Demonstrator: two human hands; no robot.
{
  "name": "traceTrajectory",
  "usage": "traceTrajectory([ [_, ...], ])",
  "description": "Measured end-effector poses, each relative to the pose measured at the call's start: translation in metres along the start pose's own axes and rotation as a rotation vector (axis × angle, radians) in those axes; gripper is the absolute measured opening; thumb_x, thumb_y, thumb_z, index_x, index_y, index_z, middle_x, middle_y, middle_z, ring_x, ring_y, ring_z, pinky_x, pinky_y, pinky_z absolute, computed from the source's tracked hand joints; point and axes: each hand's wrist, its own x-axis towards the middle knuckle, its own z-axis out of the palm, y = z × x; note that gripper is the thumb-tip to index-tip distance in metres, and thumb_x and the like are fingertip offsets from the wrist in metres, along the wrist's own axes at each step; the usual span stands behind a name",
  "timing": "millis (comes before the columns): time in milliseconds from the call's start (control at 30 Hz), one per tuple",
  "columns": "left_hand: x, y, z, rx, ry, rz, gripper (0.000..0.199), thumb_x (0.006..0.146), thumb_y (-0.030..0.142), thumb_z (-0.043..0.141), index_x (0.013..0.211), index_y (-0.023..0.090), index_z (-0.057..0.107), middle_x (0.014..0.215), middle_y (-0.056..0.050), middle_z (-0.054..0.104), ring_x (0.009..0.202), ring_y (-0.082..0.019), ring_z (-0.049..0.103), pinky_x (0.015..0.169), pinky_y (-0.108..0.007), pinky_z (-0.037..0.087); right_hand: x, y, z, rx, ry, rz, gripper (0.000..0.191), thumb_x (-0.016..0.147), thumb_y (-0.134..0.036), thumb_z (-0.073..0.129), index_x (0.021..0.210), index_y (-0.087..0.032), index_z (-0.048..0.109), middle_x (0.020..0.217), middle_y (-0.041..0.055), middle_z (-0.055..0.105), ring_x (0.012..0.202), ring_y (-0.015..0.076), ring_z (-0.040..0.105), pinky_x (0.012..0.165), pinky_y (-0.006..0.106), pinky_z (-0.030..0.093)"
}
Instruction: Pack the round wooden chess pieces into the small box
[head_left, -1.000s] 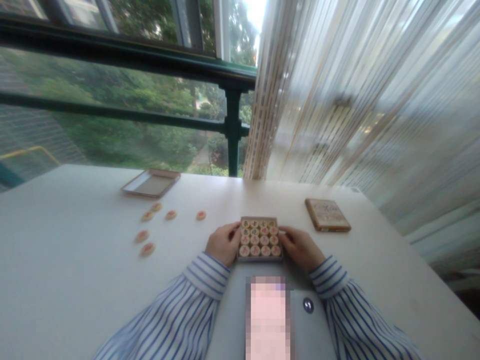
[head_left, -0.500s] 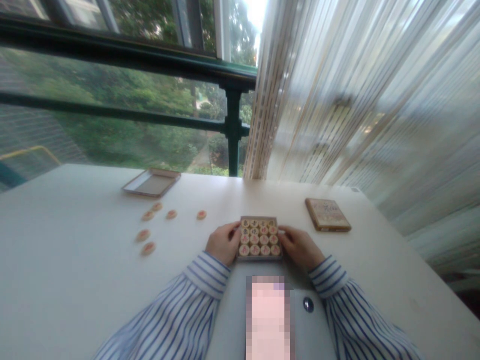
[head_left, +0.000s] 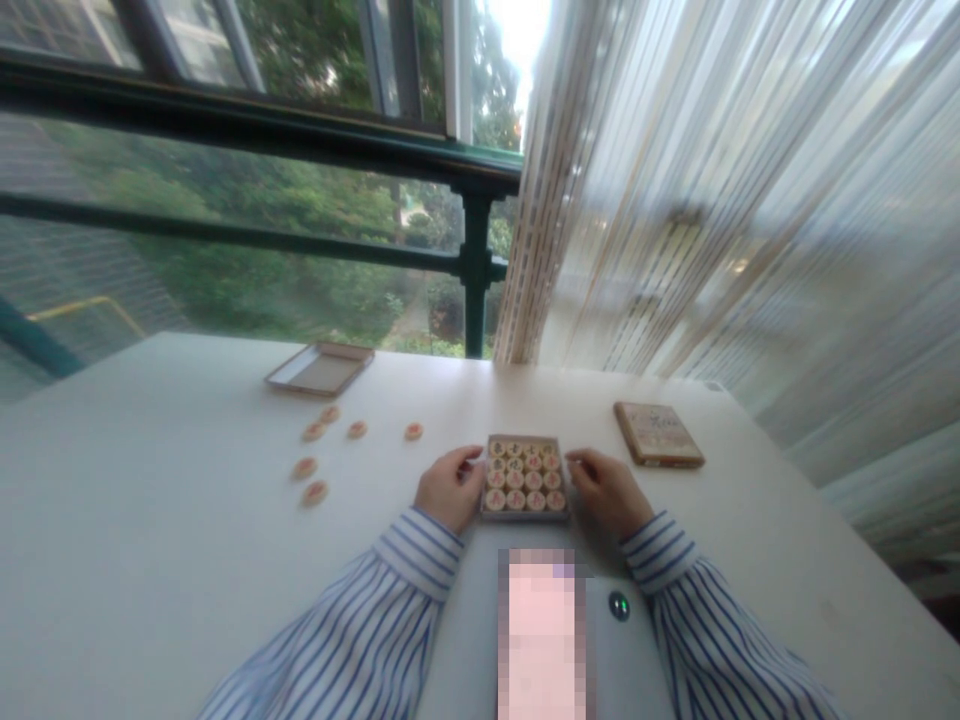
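A small square box (head_left: 525, 516) lies on the table in front of me, filled with rows of round wooden Chinese chess pieces (head_left: 515, 480) marked in red and black. My left hand (head_left: 451, 490) rests beside the box's left wall, thumb and forefinger parted and holding nothing; whether it still touches the wall I cannot tell. Just off the right wall, with a narrow gap, is my right hand (head_left: 611, 494), loosely curled with nothing in it. Several loose chess pieces (head_left: 304, 467) with red marks lie on the table to the left.
An open shallow tray-like box part (head_left: 321, 370) lies at the table's back left. A closed flat box (head_left: 660, 435) sits to the right. Near me are a blurred-out pixelated object (head_left: 541, 630) and a round dark button-like item (head_left: 619, 606). Railing (head_left: 474, 260) and string curtain (head_left: 600, 250) border the table.
My right fingers have come away from the box's right wall, and my left fingers have loosened at the left wall. The view has shifted slightly; the pieces lie as before.
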Motion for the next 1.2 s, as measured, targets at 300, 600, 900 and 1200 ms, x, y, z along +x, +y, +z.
traceTrajectory([
  [300, -0.012, -0.007, -0.013, -0.025, -0.025, -0.007, 0.034, 0.070, 0.038, 0.050, 0.094, 0.017, 0.064, 0.076, -0.004, 0.067, 0.070, -0.016, 0.061, 0.066, -0.029, 0.049, -0.002, -0.009, -0.005, 0.037, -0.013, -0.067, 0.028, 0.080, -0.034, 0.043, 0.087, -0.016, 0.063, 0.065, 0.0036, 0.062, 0.060, 0.0146, 0.054, 0.057, 0.025, 0.040],
  [600, -0.022, -0.001, -0.040, 0.007, -0.039, 0.085, 0.024, 0.072, 0.036, 0.049, 0.081, 0.019, 0.064, 0.079, -0.003, 0.067, 0.075, -0.016, 0.061, 0.074, -0.030, 0.047, -0.001, -0.034, -0.012, 0.006, -0.007, -0.170, 0.022, 0.079, -0.030, 0.046, 0.082, -0.017, 0.063, 0.066, 0.0025, 0.063, 0.061, 0.0135, 0.055, 0.057, 0.023, 0.040],
  [900, -0.028, -0.006, -0.068, 0.024, 0.034, 0.119, 0.021, 0.074, 0.036, 0.049, 0.077, 0.018, 0.061, 0.069, 0.000, 0.064, 0.066, -0.013, 0.059, 0.068, -0.026, 0.047, 0.007, -0.069, -0.018, -0.066, -0.071, -0.267, 0.017, 0.078, -0.028, 0.048, 0.077, -0.017, 0.062, 0.065, 0.0011, 0.063, 0.059, 0.0122, 0.054, 0.057, 0.022, 0.038],
  [1200, -0.035, -0.025, -0.095, 0.087, 0.041, 0.099, 0.024, 0.075, 0.038, 0.048, 0.078, 0.018, 0.062, 0.072, -0.002, 0.066, 0.068, -0.014, 0.060, 0.068, -0.026, 0.048, 0.020, -0.104, 0.000, -0.191, -0.182, -0.414, 0.020, 0.080, -0.025, 0.044, 0.082, -0.020, 0.063, 0.075, 0.0028, 0.066, 0.069, 0.0141, 0.058, 0.063, 0.023, 0.038],
])
